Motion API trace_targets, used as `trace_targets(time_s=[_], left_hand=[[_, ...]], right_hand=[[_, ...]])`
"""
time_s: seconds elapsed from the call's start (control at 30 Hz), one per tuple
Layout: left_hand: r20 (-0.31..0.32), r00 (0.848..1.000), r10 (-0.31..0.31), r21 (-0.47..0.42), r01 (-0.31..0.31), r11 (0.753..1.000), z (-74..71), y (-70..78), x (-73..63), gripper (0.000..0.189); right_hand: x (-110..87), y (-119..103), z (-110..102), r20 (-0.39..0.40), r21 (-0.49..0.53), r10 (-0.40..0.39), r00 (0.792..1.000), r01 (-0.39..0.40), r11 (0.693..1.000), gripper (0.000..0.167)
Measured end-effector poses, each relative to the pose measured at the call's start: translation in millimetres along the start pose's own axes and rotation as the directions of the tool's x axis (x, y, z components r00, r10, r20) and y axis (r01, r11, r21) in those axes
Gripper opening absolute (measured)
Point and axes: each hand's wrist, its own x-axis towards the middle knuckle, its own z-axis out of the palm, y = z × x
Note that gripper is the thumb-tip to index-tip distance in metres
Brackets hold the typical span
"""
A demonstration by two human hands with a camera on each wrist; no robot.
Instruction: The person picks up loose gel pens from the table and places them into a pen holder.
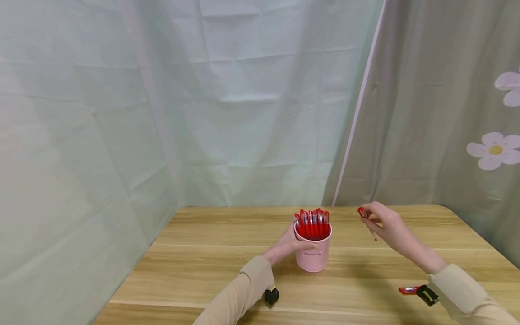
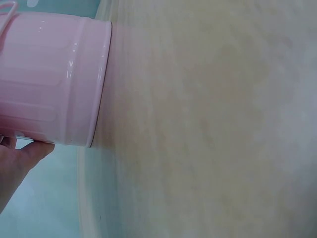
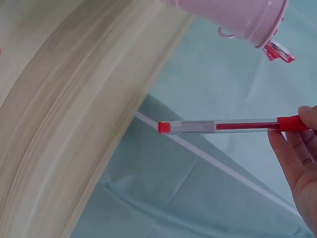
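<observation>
A small pink bucket (image 1: 312,258) stands upright on the wooden table, with several red pens (image 1: 313,224) in it, caps upward. My left hand (image 1: 290,243) grips its left side near the rim, the thumb across the front; in the left wrist view the bucket wall (image 2: 44,79) fills the upper left, and part of the hand (image 2: 17,163) shows under it. To the right of the bucket, my right hand (image 1: 383,222) pinches a red pen by its capped end above the table. The right wrist view shows that pen's clear barrel (image 3: 223,126) and red end plug.
Another red pen (image 1: 408,290) lies on the table (image 1: 219,262) near the right wrist, partly hidden by the black wrist camera (image 1: 427,295). Pale curtains (image 1: 252,113) hang behind the table and along its sides.
</observation>
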Motion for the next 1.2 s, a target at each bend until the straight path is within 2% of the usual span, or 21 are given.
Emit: trace_targets(time_s=[0.2, 0.47, 0.67, 0.77, 0.8, 0.93, 1.03, 1.2], left_hand=[[-0.008, 1.000, -0.017, 0.017, 0.017, 1.000, -0.5, 1.8, -1.2, 0.083], [0.002, 1.000, -0.022, -0.003, 0.022, 1.000, -0.3, 1.5, -1.6, 0.084], [0.004, 0.999, -0.047, 0.010, 0.047, 0.999, -1.2, 2.4, -0.8, 0.087], [0.007, 0.999, -0.041, 0.012, 0.041, 0.999, -1.6, 2.9, -0.4, 0.086], [0.008, 0.999, -0.040, 0.010, 0.040, 0.999, -1.6, 3.0, -0.2, 0.086], [0.008, 1.000, -0.014, -0.001, 0.014, 1.000, -1.0, 2.2, 0.0, 0.082], [0.003, 1.000, -0.010, -0.002, 0.010, 1.000, -0.2, 0.9, 0.2, 0.080], [0.004, 1.000, -0.023, 0.009, 0.023, 1.000, 0.4, 1.7, 0.0, 0.081]], right_hand=[[4.6, -3, 2, -0.020, 0.020, -0.009, 1.000, 0.009, 1.000, 0.035], [9.5, -8, 2, -0.048, 0.025, -0.005, 0.999, 0.006, 1.000, 0.042], [18.1, -14, 0, -0.040, 0.062, 0.047, 0.998, -0.045, 0.997, 0.035], [23.5, -19, -1, -0.034, 0.092, 0.082, 0.996, -0.078, 0.993, 0.015], [25.3, -20, -1, -0.035, 0.103, 0.100, 0.994, -0.096, 0.990, 0.016], [31.4, -25, -1, -0.053, 0.141, 0.197, 0.979, -0.188, 0.972, 0.039], [34.2, -25, 0, -0.072, 0.175, 0.250, 0.966, -0.234, 0.956, 0.039], [39.5, -27, -1, -0.085, 0.207, 0.284, 0.955, -0.262, 0.943, 0.038]])
